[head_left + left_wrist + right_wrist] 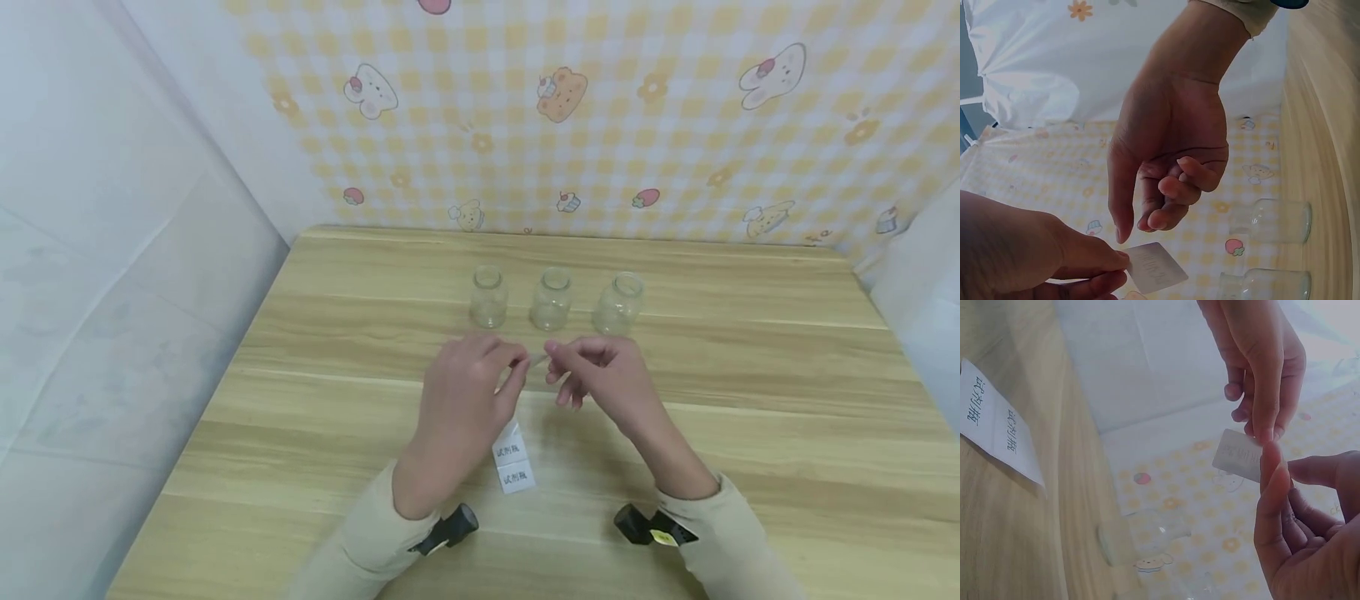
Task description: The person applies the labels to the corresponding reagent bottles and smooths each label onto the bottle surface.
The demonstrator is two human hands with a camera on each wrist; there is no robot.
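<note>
My left hand pinches a small square label by one edge between thumb and fingers. Faint writing shows through the label. My right hand is held close beside it, its thumb extended and the other fingers loosely curled. In the left wrist view a small gap separates those right fingers from the label. Below the hands, a white label strip with printed characters lies on the table, partly hidden by my left hand. Beyond the hands stand a left glass jar, a middle jar and a right jar, all lidless.
The wooden table reaches back to a yellow checked wall covering with cartoon figures. A pale wall runs along the left side. Dark wrist devices sit on both sleeves.
</note>
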